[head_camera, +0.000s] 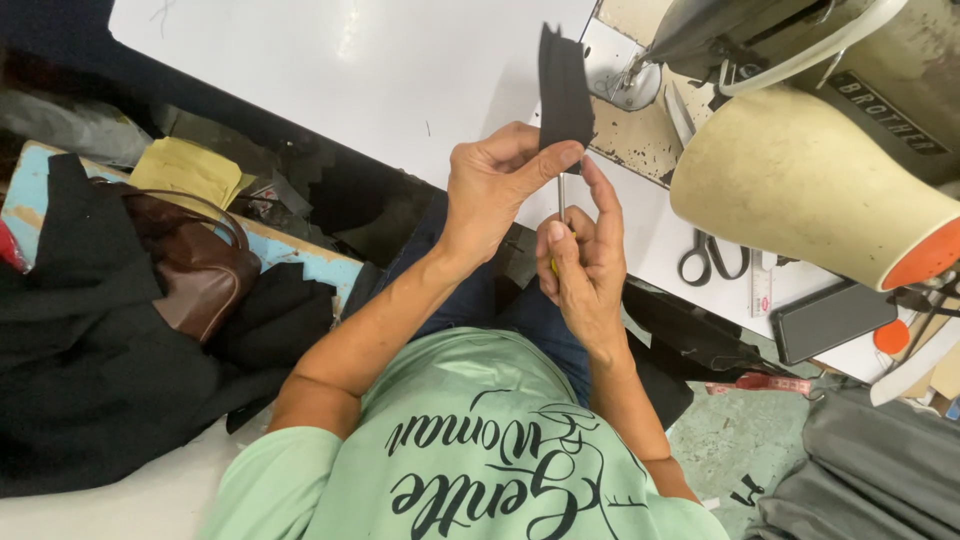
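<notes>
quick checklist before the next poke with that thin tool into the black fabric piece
1. Black fabric piece firmly pinched: ok, the left hand has its thumb and fingers clamped on the lower edge.
2. Thin metal tool under control: ok, the right hand has a closed grip on its yellowish handle, shaft pointing up to the fabric.
3. Tool tip position: cannot tell, it is hidden behind the left thumb.
4. Fingers away from the tip: not ok, the right index finger and left thumb sit right beside the shaft.
5. Scissors out of the way: ok, lying on the white table beside the sewing machine.
</notes>
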